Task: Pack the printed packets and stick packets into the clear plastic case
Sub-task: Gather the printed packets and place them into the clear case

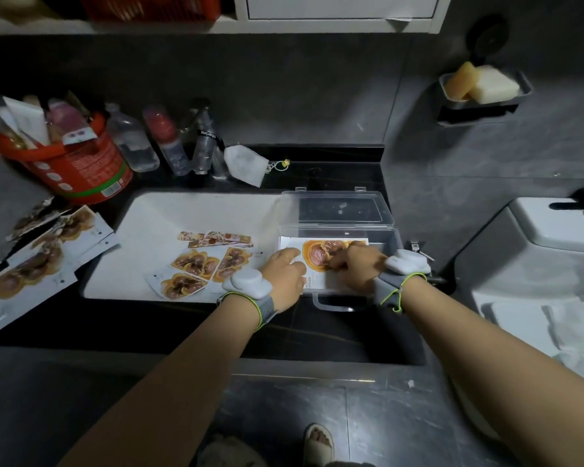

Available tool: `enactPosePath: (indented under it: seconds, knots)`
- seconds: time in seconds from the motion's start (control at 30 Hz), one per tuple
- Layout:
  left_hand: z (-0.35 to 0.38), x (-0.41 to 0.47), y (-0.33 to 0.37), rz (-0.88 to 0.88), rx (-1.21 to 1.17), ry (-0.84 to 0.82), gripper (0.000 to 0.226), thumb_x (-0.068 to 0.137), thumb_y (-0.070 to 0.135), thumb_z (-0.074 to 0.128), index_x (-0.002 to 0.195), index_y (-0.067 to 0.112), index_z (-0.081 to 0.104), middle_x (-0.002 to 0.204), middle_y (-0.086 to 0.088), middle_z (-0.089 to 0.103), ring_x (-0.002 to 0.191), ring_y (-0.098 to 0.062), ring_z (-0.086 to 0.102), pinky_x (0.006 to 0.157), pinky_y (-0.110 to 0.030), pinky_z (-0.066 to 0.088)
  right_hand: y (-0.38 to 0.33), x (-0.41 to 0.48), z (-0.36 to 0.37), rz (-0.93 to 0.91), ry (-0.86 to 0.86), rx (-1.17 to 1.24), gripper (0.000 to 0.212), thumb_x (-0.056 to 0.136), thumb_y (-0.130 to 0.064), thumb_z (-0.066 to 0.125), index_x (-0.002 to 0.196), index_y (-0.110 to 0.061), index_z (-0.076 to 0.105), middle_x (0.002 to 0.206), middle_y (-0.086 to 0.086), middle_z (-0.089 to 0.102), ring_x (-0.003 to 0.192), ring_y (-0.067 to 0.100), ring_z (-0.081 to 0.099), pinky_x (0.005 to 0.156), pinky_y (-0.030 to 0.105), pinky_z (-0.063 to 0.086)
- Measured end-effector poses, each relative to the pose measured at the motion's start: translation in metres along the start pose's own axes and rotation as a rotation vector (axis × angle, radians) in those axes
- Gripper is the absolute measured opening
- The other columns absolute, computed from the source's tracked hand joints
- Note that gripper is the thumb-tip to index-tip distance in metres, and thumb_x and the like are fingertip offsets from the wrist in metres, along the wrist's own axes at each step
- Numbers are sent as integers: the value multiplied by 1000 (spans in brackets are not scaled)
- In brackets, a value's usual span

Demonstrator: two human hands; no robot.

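The clear plastic case (385,237) stands open on the dark counter, its lid (338,210) tipped back. A printed packet (317,252) with an orange mushroom picture lies inside it. My left hand (285,276) presses on the packet's left edge. My right hand (358,264) rests on its right part with fingers curled onto it. Three more printed packets (196,267) lie on the white board (149,230) to the left of the case. A few brown patterned stick packets (216,239) lie just behind them.
A spread of further printed packets (38,261) covers the counter's left end. Behind it stands a red bucket (78,163) full of items, with bottles (169,143) and a white pouch (245,163) along the wall. A toilet (540,251) is at right, a soap dish (486,92) above.
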State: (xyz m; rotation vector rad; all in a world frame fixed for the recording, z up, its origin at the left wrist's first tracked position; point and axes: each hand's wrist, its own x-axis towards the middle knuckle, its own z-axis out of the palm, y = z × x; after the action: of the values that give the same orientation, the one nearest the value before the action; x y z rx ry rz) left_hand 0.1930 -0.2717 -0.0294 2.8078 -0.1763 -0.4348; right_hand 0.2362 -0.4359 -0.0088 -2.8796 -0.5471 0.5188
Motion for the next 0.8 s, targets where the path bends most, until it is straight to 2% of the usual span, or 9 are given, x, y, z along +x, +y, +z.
enactPosePath:
  seconds: [0.1,0.2,0.27,0.33,0.6,0.73,0.8]
  knots:
    - [0,-5,-8,51,-29,99,34,97,20,41,128,13,54,159,-7,14,148,-26,7,119,-31,17,-10,-1,-2,-2,57,56,33,83,-22,54,112,-32,67,119,9,60,108,31,60,91,30,50]
    - [-11,-12,-22,54,-50,173,36,96,21,43,130,17,52,159,-4,15,147,-23,9,118,-35,21,-35,1,-3,-31,149,139,28,82,-26,54,105,-30,68,114,10,61,107,34,60,91,40,50]
    - [-21,-20,-37,32,-64,212,37,95,22,45,131,19,50,158,-2,16,146,-22,12,116,-40,26,-55,4,-6,-49,203,200,28,83,-25,54,107,-29,67,117,8,60,110,32,58,94,40,48]
    - [-30,-27,-55,6,-92,251,37,93,23,48,130,21,51,157,0,20,145,-22,17,113,-44,31,-77,12,-9,-102,232,251,28,84,-21,54,108,-25,67,117,8,60,110,30,58,95,34,46]
    - [-59,-72,-143,-125,-189,315,39,93,21,49,132,19,51,155,-1,26,143,-24,22,115,-37,28,-187,45,-6,-254,156,320,28,85,-16,56,111,-20,66,113,10,62,103,26,61,88,26,41]
    - [-70,-99,-202,-202,-215,357,38,92,19,50,130,19,53,153,-1,31,140,-22,27,112,-36,32,-253,67,5,-300,103,366,25,84,-21,58,107,-22,67,112,9,63,102,26,61,92,32,46]
    - [-70,-107,-217,-220,-211,358,38,92,19,50,131,18,52,153,0,30,140,-22,27,113,-34,31,-267,73,10,-298,81,407,24,86,-21,58,109,-21,66,113,8,64,101,24,62,90,30,46]
